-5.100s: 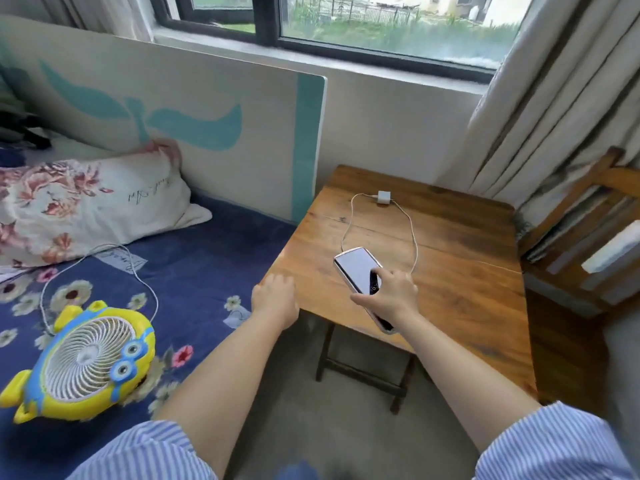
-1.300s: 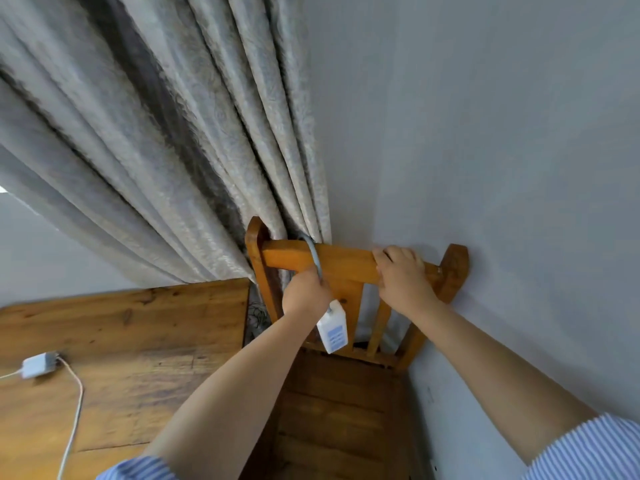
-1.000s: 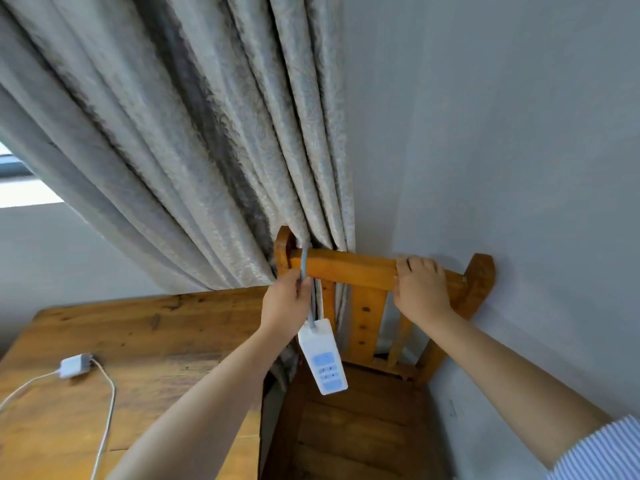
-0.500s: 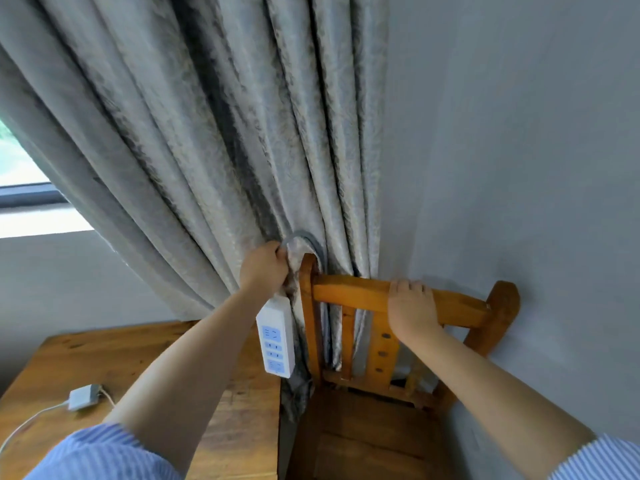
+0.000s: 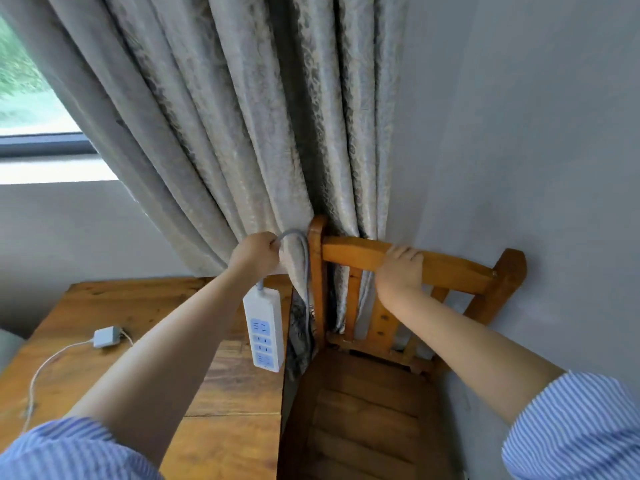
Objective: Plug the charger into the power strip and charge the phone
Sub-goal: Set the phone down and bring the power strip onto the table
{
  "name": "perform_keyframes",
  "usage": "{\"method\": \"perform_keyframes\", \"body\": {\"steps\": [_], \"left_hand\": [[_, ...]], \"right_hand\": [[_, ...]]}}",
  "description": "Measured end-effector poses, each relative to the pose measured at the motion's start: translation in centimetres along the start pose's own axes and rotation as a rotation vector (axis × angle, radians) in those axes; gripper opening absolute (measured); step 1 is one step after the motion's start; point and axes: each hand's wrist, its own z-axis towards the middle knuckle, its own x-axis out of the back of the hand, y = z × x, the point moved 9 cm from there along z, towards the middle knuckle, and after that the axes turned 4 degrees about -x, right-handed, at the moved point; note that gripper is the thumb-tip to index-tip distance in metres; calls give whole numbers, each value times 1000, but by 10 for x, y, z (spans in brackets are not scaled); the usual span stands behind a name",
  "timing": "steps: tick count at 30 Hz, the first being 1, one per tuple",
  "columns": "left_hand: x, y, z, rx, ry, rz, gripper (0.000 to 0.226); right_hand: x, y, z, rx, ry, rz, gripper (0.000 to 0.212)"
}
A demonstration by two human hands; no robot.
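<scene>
- One power strip (image 5: 264, 329), white with four blue socket panels, dangling upright by its grey cord (image 5: 300, 251) just left of the chair post, over the counter's right edge.
- One charger (image 5: 105, 336), small and white, lying on the wooden counter (image 5: 221, 424) at its left part, with one white cable (image 5: 45, 367) trailing toward the near left edge. Well apart from the strip; not plugged in.
- No phone in view.
- Two hands: left hand (image 5: 255, 258) with fingers clamped on the cord just above the strip; right hand (image 5: 400, 270) with fingers curled over the top rail of the one wooden chair (image 5: 381, 410).
- One grey patterned curtain (image 5: 259, 116) hanging behind the chair back; cord looping up against it and down beside the post.
- Since half a second ago: strip carried a little lower and farther left of the post, cord loop pulled longer, right hand unmoved on the rail, charger unmoved on the counter.
- Since about a second ago: cord lifted off the top rail, round to the post's left side.
</scene>
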Motion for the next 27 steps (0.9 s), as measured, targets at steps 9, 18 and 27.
{"method": "perform_keyframes", "body": {"steps": [9, 18, 27], "left_hand": [[38, -48, -94, -14, 44, -61, 21], [96, -123, -232, -185, 35, -85, 19], [84, -224, -342, -186, -157, 1, 16]], "right_hand": [[55, -76, -68, 495, 144, 464, 33], [64, -199, -207, 871, -170, 805, 36], [36, -256, -338, 884, -213, 815, 37]]}}
